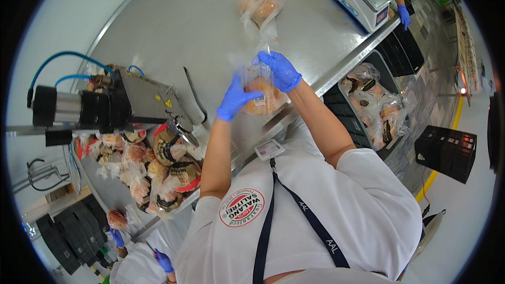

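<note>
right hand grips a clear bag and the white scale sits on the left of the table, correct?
Wrong side: in the head view, the white scale sits on the right of the table. The right hand does grip a clear bag.

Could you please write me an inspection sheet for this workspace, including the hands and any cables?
Surface: metal table, glossy.
Items: clear bag with orange-brown contents, between the hands; second bag farther up the table.
Clutter: pile of bagged goods beside the machine, at left.
Hands: both blue-gloved; right hand grips the bag's gathered upper part; left hand, blurred, is at its left side.
Cables: blue hoses at the machine.
Surroundings: scale, filled crate and co-worker's gloved hand, at right.
</note>
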A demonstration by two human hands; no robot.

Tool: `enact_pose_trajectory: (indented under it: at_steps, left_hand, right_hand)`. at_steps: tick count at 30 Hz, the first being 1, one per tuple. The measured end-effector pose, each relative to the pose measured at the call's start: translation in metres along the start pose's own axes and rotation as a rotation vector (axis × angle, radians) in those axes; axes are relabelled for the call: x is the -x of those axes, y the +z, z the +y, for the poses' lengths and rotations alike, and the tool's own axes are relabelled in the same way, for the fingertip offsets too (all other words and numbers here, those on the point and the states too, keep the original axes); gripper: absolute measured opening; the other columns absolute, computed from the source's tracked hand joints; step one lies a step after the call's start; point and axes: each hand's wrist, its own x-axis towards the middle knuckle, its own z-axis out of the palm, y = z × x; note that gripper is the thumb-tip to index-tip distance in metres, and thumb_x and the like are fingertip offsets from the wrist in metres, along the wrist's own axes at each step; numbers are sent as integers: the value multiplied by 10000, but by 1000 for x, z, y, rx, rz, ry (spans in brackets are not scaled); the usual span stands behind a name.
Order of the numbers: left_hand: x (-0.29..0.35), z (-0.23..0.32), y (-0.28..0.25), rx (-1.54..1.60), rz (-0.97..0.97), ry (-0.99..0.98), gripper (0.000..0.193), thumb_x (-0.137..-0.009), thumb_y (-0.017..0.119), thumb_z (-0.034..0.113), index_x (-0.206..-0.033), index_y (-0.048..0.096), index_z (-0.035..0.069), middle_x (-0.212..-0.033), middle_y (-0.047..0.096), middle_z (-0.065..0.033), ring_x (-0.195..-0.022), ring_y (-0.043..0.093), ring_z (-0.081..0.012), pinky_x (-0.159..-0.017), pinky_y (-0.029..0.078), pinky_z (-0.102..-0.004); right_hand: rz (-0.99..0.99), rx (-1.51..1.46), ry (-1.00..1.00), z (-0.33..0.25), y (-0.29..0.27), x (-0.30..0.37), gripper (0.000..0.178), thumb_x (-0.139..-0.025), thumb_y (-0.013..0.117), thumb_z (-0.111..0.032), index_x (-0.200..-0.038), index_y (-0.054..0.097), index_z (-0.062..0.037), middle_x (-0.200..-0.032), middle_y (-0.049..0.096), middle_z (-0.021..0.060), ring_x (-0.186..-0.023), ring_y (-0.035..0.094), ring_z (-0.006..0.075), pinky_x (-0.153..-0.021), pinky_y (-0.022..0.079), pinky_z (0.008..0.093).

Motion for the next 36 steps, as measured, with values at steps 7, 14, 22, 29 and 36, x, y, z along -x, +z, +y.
enact_pose_trajectory:
  at_steps: [7, 14, 22, 29, 36]
  left_hand:
    - [7, 30, 13, 667, 0, -250, 262, -871, 560, 205, -1059, 570, 22, -1021, 590, -59, -908, 565, -162, -794, 455, -297]
    - [9, 55, 4, 168, -217, -76, 385, -849, 571, 246, -1158, 467, 41, -1040, 543, -72, -1033, 514, -176, -915, 406, -329]
    - [48, -31, 4, -363, -222, 255, 634, -748, 686, 231, -1260, 378, 18, -1181, 475, -101, -1112, 442, -233, -956, 376, -352]
    - [42, -65, 8, -81, 273, 291, 378, -843, 532, 211, -1150, 472, -1, -1038, 543, -92, -926, 509, -208, -839, 440, -343]
    - [37, -112, -8, -115, 358, 228, 343, -914, 416, 216, -1128, 515, -33, -997, 581, -108, -866, 554, -208, -809, 469, -355]
  right_hand:
    - [23, 1437, -193, 2, 5, 23, 649, -666, 760, -368, -1169, 527, -29, -1115, 518, 126, -1021, 519, 230, -876, 439, 366]
    - [-217, 1208, -61, 12, 1, 12, 460, -735, 709, -344, -1093, 600, -76, -1022, 617, 106, -928, 587, 242, -841, 454, 325]
    - [-288, 1890, -647, 78, 28, -8, 203, -676, 623, -269, -824, 647, -133, -876, 620, 112, -792, 570, 278, -719, 462, 396]
    - [-62, 2185, -479, 78, 78, 27, 249, -740, 589, -301, -938, 635, -157, -992, 591, 78, -946, 529, 276, -821, 420, 360]
    - [349, 1223, -485, 51, 1, 24, 295, -827, 525, -360, -941, 656, -121, -994, 614, 101, -919, 564, 306, -781, 452, 392]
